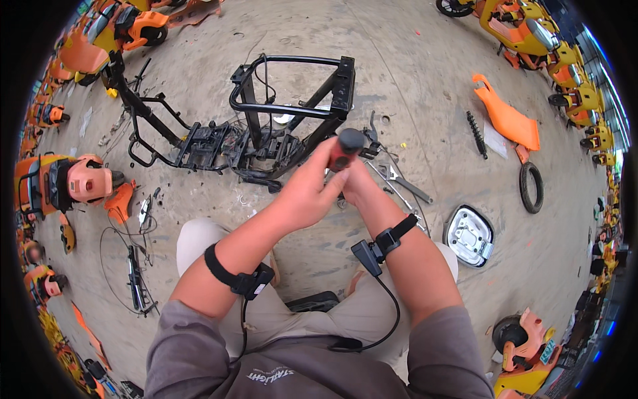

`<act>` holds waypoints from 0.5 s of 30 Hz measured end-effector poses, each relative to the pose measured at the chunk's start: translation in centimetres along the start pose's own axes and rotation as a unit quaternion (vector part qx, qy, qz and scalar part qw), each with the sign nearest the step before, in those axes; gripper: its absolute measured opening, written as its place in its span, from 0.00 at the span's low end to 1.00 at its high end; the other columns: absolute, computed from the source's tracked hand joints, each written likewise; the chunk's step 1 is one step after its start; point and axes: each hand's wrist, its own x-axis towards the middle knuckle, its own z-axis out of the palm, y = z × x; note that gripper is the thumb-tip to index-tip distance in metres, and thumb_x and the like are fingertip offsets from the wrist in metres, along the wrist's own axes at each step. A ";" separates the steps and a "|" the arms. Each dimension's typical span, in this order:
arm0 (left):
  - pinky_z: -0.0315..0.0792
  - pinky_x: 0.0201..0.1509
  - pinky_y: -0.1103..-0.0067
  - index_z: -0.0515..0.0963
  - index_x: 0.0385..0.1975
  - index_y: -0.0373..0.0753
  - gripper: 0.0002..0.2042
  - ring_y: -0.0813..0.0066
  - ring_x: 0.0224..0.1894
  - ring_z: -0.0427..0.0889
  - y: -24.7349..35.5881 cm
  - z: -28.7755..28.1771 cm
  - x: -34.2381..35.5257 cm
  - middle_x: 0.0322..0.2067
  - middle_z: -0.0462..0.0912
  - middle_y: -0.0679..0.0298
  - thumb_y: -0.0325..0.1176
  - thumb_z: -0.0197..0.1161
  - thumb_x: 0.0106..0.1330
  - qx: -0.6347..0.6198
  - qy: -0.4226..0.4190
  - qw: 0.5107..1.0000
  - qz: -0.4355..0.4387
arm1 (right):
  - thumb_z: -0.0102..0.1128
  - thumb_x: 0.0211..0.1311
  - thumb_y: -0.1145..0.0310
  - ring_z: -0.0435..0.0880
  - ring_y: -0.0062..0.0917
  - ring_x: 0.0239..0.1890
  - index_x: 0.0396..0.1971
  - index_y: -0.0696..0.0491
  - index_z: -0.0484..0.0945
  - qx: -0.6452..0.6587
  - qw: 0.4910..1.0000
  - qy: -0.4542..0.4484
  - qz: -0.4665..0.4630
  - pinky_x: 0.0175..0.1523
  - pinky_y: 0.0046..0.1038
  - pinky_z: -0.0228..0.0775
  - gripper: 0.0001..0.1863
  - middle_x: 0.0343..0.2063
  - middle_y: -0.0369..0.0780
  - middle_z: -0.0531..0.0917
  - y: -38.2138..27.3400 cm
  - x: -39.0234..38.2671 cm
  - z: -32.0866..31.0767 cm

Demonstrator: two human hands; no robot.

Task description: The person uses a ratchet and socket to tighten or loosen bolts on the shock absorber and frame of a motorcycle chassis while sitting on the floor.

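In the head view, the left hand (307, 194) is closed around a red-and-black tool (341, 158), which is held up in front of the person, its round black end facing the camera; its lower part is hidden, so its exact kind cannot be told. The right hand (359, 183) is just beside it, partly covered by the tool and the left hand; its fingers are hidden, and whether it also grips the tool cannot be told. Each forearm wears a black strap with a small cabled device. Past the hands, a bare black scooter frame (251, 113) rests on the concrete floor (412, 40), its box-shaped rear end nearest the tool. Right of the hands lies an adjustable wrench (411, 187), and farther right a silver shell with a black rim (469, 235), a coil-spring shock absorber (476, 135), an orange panel (508, 120) and a black tyre (531, 188). To the left of the knees lie slim black fork-like parts (137, 279) near looping cables. Yellow and orange scooters (518, 30) line both sides.
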 end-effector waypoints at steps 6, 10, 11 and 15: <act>0.74 0.55 0.74 0.70 0.50 0.36 0.15 0.73 0.48 0.79 0.5 -0.2 1.2 0.44 0.79 0.61 0.19 0.58 0.65 -0.162 0.097 0.977 -0.101 | 0.55 0.67 0.74 0.81 0.22 0.36 0.47 0.56 0.80 0.000 1.000 0.002 -0.025 0.42 0.26 0.75 0.12 0.37 0.36 0.83 0.1 -0.5 0.1; 0.72 0.58 0.68 0.70 0.41 0.35 0.17 0.60 0.48 0.80 0.1 -3.1 1.1 0.40 0.80 0.56 0.14 0.51 0.49 -0.356 0.242 0.881 -0.196 | 0.56 0.71 0.64 0.80 0.20 0.33 0.41 0.57 0.79 -0.057 0.998 0.036 0.011 0.39 0.25 0.73 0.11 0.33 0.37 0.83 1.0 0.7 -0.5; 0.72 0.58 0.67 0.70 0.41 0.34 0.17 0.59 0.48 0.80 -0.3 -4.0 0.8 0.40 0.80 0.55 0.14 0.50 0.49 -0.375 0.252 0.869 -0.202 | 0.56 0.71 0.64 0.79 0.20 0.33 0.40 0.57 0.79 -0.091 0.995 0.031 0.017 0.39 0.25 0.72 0.11 0.33 0.37 0.83 0.7 0.6 -0.3; 0.71 0.60 0.66 0.70 0.44 0.33 0.19 0.58 0.51 0.79 -0.5 -5.2 0.7 0.41 0.79 0.54 0.13 0.48 0.50 -0.396 0.243 0.858 -0.220 | 0.53 0.71 0.67 0.83 0.29 0.38 0.49 0.62 0.76 -0.231 0.972 0.032 -0.011 0.47 0.29 0.76 0.15 0.38 0.41 0.83 1.0 0.7 0.1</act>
